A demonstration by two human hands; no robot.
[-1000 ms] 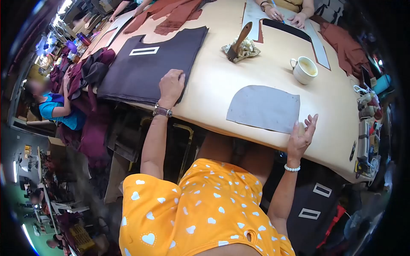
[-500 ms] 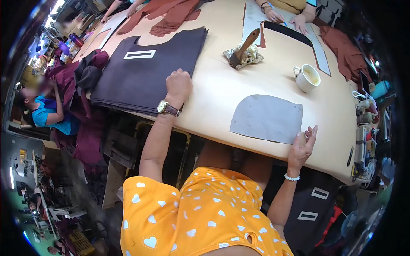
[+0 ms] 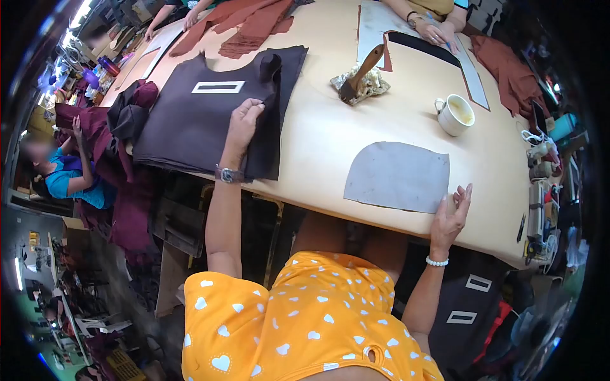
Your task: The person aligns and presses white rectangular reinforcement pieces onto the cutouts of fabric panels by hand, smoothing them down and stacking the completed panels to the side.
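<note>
On the left of the table lies a stack of dark fabric pieces [image 3: 184,120], the top one bearing a white rectangular frame [image 3: 218,87]. My left hand [image 3: 242,130] pinches the top dark piece near its right side, and the fabric there is lifted and folded over. My right hand [image 3: 450,219] rests at the table's front edge, fingers apart and holding nothing, beside the lower right corner of a grey rounded template [image 3: 400,178]. Behind the template are a brush [image 3: 363,75] on a crumpled wrapper [image 3: 375,89] and a white cup [image 3: 455,115] with pale yellowish contents.
Across the table [image 3: 311,127], a co-worker's hands [image 3: 438,33] are over a pale pattern piece. Rust-coloured fabric [image 3: 505,73] lies at the right and top left. Tools and cords crowd the right edge. At far left a person in blue [image 3: 70,174] handles maroon cloth.
My left hand has moved left from the stack's right edge, drawing the top dark piece into a fold. The co-worker's hands have come together. My right hand has barely moved.
</note>
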